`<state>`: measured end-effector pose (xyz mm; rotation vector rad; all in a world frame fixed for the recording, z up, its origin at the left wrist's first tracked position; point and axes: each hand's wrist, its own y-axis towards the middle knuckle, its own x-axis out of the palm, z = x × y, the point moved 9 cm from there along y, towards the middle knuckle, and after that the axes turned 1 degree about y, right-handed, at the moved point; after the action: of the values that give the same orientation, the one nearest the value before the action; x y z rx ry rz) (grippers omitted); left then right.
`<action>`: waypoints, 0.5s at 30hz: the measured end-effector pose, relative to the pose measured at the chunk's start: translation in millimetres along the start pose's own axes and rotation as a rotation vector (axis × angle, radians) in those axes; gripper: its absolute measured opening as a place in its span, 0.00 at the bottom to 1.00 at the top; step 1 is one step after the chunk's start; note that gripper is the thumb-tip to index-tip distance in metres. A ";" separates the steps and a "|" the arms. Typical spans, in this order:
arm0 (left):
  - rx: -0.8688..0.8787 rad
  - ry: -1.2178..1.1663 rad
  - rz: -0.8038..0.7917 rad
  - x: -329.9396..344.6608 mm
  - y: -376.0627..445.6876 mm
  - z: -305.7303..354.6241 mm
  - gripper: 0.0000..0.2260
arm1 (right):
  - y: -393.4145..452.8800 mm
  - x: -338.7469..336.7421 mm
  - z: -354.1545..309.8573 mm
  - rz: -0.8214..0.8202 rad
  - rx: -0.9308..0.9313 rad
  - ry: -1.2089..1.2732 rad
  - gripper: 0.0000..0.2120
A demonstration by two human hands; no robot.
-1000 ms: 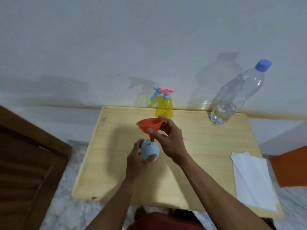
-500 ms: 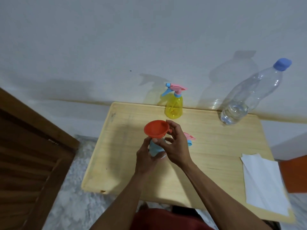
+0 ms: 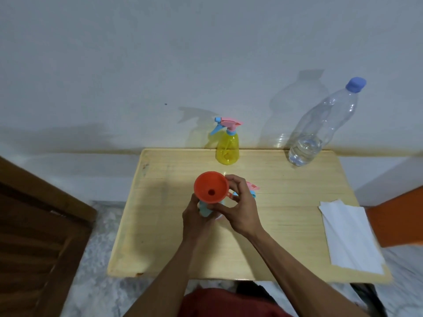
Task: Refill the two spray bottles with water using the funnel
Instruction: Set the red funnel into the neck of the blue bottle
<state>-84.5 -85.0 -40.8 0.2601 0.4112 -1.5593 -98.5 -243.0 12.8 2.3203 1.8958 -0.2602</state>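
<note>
An orange funnel (image 3: 211, 187) sits in the neck of a light blue spray bottle (image 3: 204, 210) at the middle of the wooden table (image 3: 286, 225). My left hand (image 3: 194, 221) grips the blue bottle's body. My right hand (image 3: 240, 208) pinches the funnel's rim and tab. The blue bottle's pink and blue spray head (image 3: 251, 188) lies on the table behind my right hand, mostly hidden. A yellow spray bottle (image 3: 227, 148) with its pink spray head on stands at the table's back edge. A clear water bottle (image 3: 320, 124) with a blue cap stands at the back right, holding a little water.
A white folded paper towel (image 3: 350, 236) lies at the table's right edge. A dark wooden panel (image 3: 34, 236) stands to the left, an orange object (image 3: 398, 216) to the right. The white wall runs right behind the table.
The funnel has come down into the blue bottle's neck and now faces up at me. The view has tilted further down over the table. Both hands kept their holds.
</note>
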 end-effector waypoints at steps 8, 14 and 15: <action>0.073 0.024 -0.042 -4.6 1.9 4.0 0.34 | -16.8 -23.7 -2.5 0.046 0.003 -0.125 0.45; -0.026 0.146 0.087 -14.3 -25.1 -10.5 0.38 | -38.7 -70.1 17.0 0.212 0.114 -0.136 0.36; -0.015 0.177 0.101 -12.9 -34.2 -10.5 0.33 | -43.0 -79.6 20.4 0.244 0.131 -0.135 0.34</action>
<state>-119.0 -69.1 -41.7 0.4037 0.5396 -1.4387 -157.1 -314.9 10.4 2.5165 1.5590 -0.5109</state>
